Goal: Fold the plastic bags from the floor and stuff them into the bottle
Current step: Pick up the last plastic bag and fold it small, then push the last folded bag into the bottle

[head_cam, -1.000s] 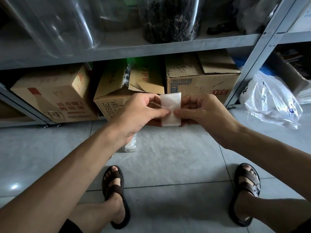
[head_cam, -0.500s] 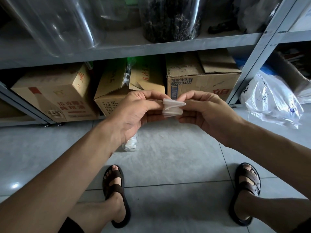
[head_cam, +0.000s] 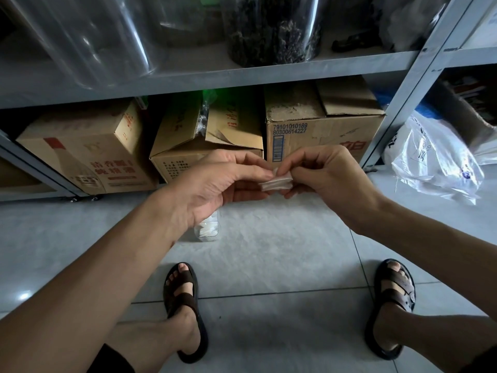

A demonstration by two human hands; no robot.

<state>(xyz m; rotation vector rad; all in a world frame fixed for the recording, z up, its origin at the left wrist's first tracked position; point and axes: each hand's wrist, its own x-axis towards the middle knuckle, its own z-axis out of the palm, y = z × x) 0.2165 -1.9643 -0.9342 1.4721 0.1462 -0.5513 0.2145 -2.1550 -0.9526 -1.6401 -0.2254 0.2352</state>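
1. Now the main risk, as I judge it, is the folded plastic bag (head_cam: 275,182) springing open: the film looks slick, so any slackening of the pinch would let the creases unfold.
2. A second risk is a bundle too thick for the neck of the bottle (head_cam: 206,230). The left hand (head_cam: 215,181) hides the neck, so I cannot tell how narrow it is.
3. The bottle looks light and stands free on the floor (head_cam: 269,254), so a one-handed push could tip it.
4. The bag is a small flat bundle held in the air above the bottle and a little to its right, between both hands.
5. The left fingers (head_cam: 252,172) pinch its left end, thumb against forefinger. The right hand (head_cam: 330,176) pinches its right end with its fingers (head_cam: 295,168) curled round it.
6. A loose plastic bag (head_cam: 435,162) lies on the floor well to the right of the bottle, not yet folded.
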